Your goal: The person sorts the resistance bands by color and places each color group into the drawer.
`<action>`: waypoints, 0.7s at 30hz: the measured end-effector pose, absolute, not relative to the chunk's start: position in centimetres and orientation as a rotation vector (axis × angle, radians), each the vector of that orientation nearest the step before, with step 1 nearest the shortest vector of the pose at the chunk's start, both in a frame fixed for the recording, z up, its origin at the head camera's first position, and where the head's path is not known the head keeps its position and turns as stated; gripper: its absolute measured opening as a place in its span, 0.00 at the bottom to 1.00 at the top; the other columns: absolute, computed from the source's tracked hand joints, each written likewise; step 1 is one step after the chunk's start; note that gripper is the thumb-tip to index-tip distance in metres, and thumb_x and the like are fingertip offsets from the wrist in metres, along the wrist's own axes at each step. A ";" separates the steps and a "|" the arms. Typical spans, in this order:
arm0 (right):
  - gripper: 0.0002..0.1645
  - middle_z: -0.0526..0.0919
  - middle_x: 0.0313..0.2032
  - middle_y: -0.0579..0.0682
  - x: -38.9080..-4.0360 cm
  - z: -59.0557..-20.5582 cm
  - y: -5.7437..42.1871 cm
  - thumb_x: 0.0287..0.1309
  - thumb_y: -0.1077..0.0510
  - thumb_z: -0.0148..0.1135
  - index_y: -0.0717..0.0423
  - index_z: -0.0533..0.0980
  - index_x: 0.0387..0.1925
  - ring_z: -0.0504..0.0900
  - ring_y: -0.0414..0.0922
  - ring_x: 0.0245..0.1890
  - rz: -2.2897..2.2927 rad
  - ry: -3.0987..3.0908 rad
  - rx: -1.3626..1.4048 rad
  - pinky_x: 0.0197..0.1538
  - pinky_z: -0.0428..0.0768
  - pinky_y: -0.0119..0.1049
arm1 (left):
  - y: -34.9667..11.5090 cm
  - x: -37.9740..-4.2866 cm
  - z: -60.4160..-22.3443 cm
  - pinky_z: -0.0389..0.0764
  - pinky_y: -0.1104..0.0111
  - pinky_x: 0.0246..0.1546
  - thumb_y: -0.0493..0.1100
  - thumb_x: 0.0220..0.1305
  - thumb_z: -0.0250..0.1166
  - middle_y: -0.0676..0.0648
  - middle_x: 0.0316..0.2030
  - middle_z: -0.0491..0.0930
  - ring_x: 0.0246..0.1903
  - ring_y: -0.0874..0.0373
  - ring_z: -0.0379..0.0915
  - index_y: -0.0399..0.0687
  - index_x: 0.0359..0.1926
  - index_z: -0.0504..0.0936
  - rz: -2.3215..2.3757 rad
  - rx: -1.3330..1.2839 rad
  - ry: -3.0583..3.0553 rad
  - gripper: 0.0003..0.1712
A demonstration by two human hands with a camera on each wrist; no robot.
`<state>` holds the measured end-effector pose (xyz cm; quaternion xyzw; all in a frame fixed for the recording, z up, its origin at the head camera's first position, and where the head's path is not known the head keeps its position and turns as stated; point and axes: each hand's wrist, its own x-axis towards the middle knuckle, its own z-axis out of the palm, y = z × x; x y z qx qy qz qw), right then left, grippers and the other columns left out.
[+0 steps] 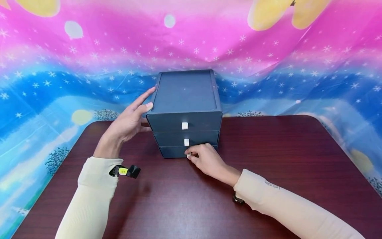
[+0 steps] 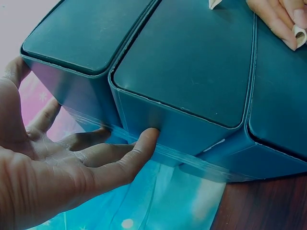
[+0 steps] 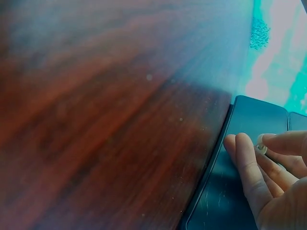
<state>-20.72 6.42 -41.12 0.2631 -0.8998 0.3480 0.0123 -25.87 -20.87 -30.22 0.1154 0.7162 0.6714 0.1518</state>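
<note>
A dark blue-grey three-drawer storage box (image 1: 188,96) stands on the table, each drawer front bearing a small white pull tab. My left hand (image 1: 126,121) rests against the box's left side with fingers spread, the thumb at the top edge. In the left wrist view the fingertips (image 2: 152,134) touch the side wall. Low at the front, my right hand (image 1: 209,161) pinches the white pull tab (image 1: 188,155) of the bottom drawer (image 1: 171,152) between thumb and fingers. That tab shows as a small loop (image 2: 301,37) in the left wrist view. All three drawers sit flush in the box.
The dark red wooden table (image 1: 179,205) has rounded back corners. Behind it hangs a pink and blue cloth (image 1: 119,39) with snowflake prints, close to the box's back. The middle pull tab (image 1: 186,142) and top pull tab (image 1: 185,125) sit above the right hand.
</note>
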 end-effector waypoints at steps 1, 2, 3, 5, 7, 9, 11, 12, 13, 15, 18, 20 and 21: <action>0.09 0.93 0.38 0.47 -20.7 -41.1 6.4 0.65 0.65 0.69 0.53 0.90 0.44 0.82 0.35 0.30 1.083 -2.808 0.820 0.37 0.78 0.29 | -20.9 -25.9 -30.2 0.63 0.26 0.67 0.56 0.81 0.53 0.44 0.80 0.52 0.59 0.34 0.79 0.88 0.80 0.53 1.925 0.331 2.058 0.34; 0.10 0.93 0.38 0.47 -20.8 -41.1 6.5 0.66 0.65 0.69 0.53 0.90 0.45 0.82 0.35 0.30 1.082 -2.811 0.819 0.37 0.78 0.29 | -20.9 -25.9 -30.3 0.63 0.26 0.67 0.56 0.81 0.53 0.44 0.80 0.51 0.59 0.34 0.78 0.88 0.80 0.53 1.924 0.330 2.061 0.34; 0.10 0.93 0.39 0.47 -20.8 -41.2 6.5 0.66 0.65 0.69 0.52 0.90 0.46 0.81 0.34 0.29 1.080 -2.814 0.820 0.37 0.78 0.29 | -20.9 -25.9 -30.3 0.63 0.26 0.67 0.57 0.81 0.53 0.45 0.80 0.51 0.60 0.33 0.78 0.88 0.80 0.53 1.924 0.328 2.061 0.34; 0.12 0.93 0.39 0.47 -20.8 -41.2 6.7 0.66 0.64 0.69 0.52 0.90 0.47 0.79 0.33 0.26 1.077 -2.819 0.828 0.37 0.77 0.29 | -20.8 -25.9 -30.3 0.63 0.26 0.67 0.57 0.81 0.53 0.45 0.81 0.50 0.61 0.32 0.77 0.88 0.80 0.53 1.925 0.326 2.066 0.34; 0.13 0.93 0.39 0.47 -20.6 -41.0 6.9 0.66 0.63 0.69 0.52 0.89 0.50 0.76 0.32 0.24 1.080 -2.824 0.837 0.37 0.76 0.29 | -20.8 -25.9 -30.4 0.63 0.27 0.67 0.57 0.81 0.52 0.45 0.81 0.50 0.62 0.30 0.76 0.89 0.80 0.52 1.922 0.319 2.070 0.34; 0.14 0.93 0.40 0.47 -20.5 -40.9 7.3 0.66 0.62 0.69 0.51 0.89 0.51 0.76 0.32 0.23 1.092 -2.828 0.853 0.36 0.76 0.29 | -20.9 -25.8 -30.4 0.64 0.27 0.67 0.59 0.81 0.52 0.46 0.82 0.50 0.63 0.29 0.75 0.90 0.79 0.52 1.912 0.312 2.091 0.33; 0.15 0.92 0.42 0.47 -20.2 -40.5 7.9 0.66 0.61 0.69 0.51 0.88 0.53 0.79 0.33 0.25 1.122 -2.840 0.851 0.36 0.77 0.30 | -20.9 -25.5 -30.4 0.66 0.29 0.68 0.61 0.81 0.52 0.46 0.82 0.50 0.64 0.28 0.74 0.91 0.79 0.52 1.896 0.298 2.126 0.33; 0.15 0.92 0.43 0.48 -20.0 -40.3 8.3 0.67 0.60 0.69 0.51 0.88 0.54 0.81 0.34 0.27 1.145 -2.847 0.845 0.37 0.78 0.30 | -21.0 -25.3 -30.4 0.66 0.30 0.68 0.62 0.81 0.52 0.46 0.82 0.50 0.65 0.29 0.74 0.92 0.79 0.51 1.888 0.289 2.147 0.33; 0.15 0.92 0.45 0.49 -19.9 -40.1 8.8 0.67 0.60 0.69 0.52 0.87 0.54 0.83 0.34 0.28 1.170 -2.856 0.836 0.36 0.79 0.30 | -21.0 -25.1 -30.5 0.67 0.31 0.69 0.63 0.81 0.51 0.47 0.83 0.49 0.65 0.29 0.74 0.92 0.79 0.51 1.879 0.281 2.173 0.33; 0.16 0.91 0.48 0.49 -19.5 -39.6 9.8 0.68 0.59 0.69 0.51 0.87 0.55 0.84 0.35 0.31 1.208 -2.868 0.806 0.36 0.79 0.31 | -21.1 -24.5 -30.6 0.68 0.33 0.69 0.64 0.81 0.50 0.49 0.83 0.47 0.66 0.31 0.74 0.92 0.79 0.50 1.870 0.261 2.228 0.33; 0.16 0.91 0.50 0.50 -19.0 -38.7 11.7 0.69 0.58 0.69 0.52 0.87 0.55 0.83 0.37 0.31 1.238 -2.870 0.750 0.35 0.79 0.32 | -21.2 -23.5 -30.8 0.70 0.36 0.69 0.64 0.82 0.47 0.53 0.84 0.44 0.69 0.34 0.72 0.87 0.80 0.50 1.855 0.256 2.327 0.32; 0.15 0.91 0.50 0.49 -18.7 -38.3 13.0 0.68 0.57 0.69 0.52 0.87 0.55 0.84 0.38 0.34 1.211 -2.848 0.716 0.38 0.81 0.33 | -21.3 -22.9 -31.1 0.71 0.36 0.68 0.64 0.82 0.45 0.55 0.84 0.44 0.73 0.37 0.67 0.84 0.81 0.51 1.830 0.272 2.402 0.32; 0.15 0.91 0.50 0.49 -18.5 -38.0 13.7 0.67 0.58 0.70 0.52 0.87 0.54 0.86 0.39 0.35 1.194 -2.829 0.700 0.40 0.83 0.34 | -21.3 -22.7 -31.4 0.72 0.37 0.68 0.64 0.83 0.44 0.55 0.84 0.44 0.75 0.38 0.64 0.83 0.81 0.52 1.806 0.282 2.443 0.31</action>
